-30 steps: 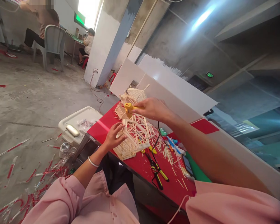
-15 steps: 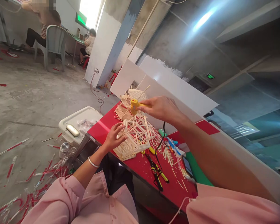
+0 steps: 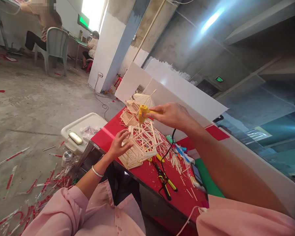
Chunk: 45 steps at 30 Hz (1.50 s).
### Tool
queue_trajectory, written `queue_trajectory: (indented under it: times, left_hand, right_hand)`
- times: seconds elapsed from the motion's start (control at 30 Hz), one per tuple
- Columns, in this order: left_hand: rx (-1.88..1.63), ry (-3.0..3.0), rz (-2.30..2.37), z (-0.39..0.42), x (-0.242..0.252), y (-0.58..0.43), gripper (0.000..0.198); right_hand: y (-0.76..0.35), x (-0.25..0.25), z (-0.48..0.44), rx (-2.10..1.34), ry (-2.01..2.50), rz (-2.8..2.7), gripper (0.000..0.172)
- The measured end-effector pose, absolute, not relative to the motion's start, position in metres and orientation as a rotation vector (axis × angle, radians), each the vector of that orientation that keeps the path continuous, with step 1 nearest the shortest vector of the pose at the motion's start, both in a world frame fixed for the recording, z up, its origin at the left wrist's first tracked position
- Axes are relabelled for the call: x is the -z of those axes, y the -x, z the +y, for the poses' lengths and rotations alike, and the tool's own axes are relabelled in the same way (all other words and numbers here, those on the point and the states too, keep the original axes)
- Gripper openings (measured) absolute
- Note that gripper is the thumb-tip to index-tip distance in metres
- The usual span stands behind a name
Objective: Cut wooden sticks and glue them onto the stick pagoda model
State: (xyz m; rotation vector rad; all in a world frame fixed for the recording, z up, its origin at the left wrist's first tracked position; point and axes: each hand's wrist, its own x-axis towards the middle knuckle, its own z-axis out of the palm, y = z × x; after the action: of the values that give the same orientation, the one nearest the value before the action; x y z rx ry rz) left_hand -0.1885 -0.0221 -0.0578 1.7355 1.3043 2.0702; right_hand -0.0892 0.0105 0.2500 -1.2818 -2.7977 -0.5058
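My right hand (image 3: 173,115) is wrapped round the handle of a yellow glue gun (image 3: 143,114) with a black cord. The glue gun's nozzle points down at the top of a wooden-stick frame (image 3: 145,139), an openwork model of thin pale sticks; whether it touches cannot be made out. My left hand (image 3: 119,144) grips the frame's left side, thumb and fingers around its edge. Below the frame, a flat stick panel (image 3: 130,160) lies at the table's front edge. More stick pieces (image 3: 129,116) stand behind it.
On the red table (image 3: 184,203) lie yellow-and-black pliers (image 3: 165,182), loose sticks (image 3: 177,164) and a phone (image 3: 197,173). White boards (image 3: 177,95) rise behind. A lidded white bin (image 3: 83,123) stands to the left, with plastic wrappers on the floor. Two people sit farther back.
The glue gun and my right hand have shifted slightly down and right over the stick frame. My left hand keeps its hold, and the view has moved a little.
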Motion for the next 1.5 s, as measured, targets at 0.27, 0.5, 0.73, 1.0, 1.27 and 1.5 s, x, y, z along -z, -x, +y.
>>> queue_trajectory:
  times: [0.27,0.5,0.73,1.0,1.27,1.5]
  left_hand:
    - [-2.031,-1.729,1.347,-0.021,0.058,0.188,0.052]
    - [-2.031,-1.717,1.336,-0.022,0.059,0.188,0.052]
    - [-2.032,-1.724,1.353,-0.022,0.058,0.188,0.052]
    - [-2.011,-1.696,1.337,-0.024,0.057,0.187,0.055]
    - [-2.060,-1.680,1.297,-0.024,0.057,0.183,0.056]
    - [-2.054,-1.675,1.294,-0.024,0.059,0.182,0.055]
  right_hand:
    - [0.082,-0.244,0.027,0.539,1.328,-2.720,0.043]
    - [0.078,-0.244,0.021,0.506,1.376,-2.701,0.041]
    - [0.067,-0.236,0.020,0.402,1.228,-2.741,0.042]
    - [0.071,-0.231,0.010,0.204,1.157,-2.756,0.043]
    - [0.100,-0.202,0.012,0.599,1.152,-3.028,0.034]
    - [0.112,-0.203,-0.003,0.982,0.965,-3.141,0.035]
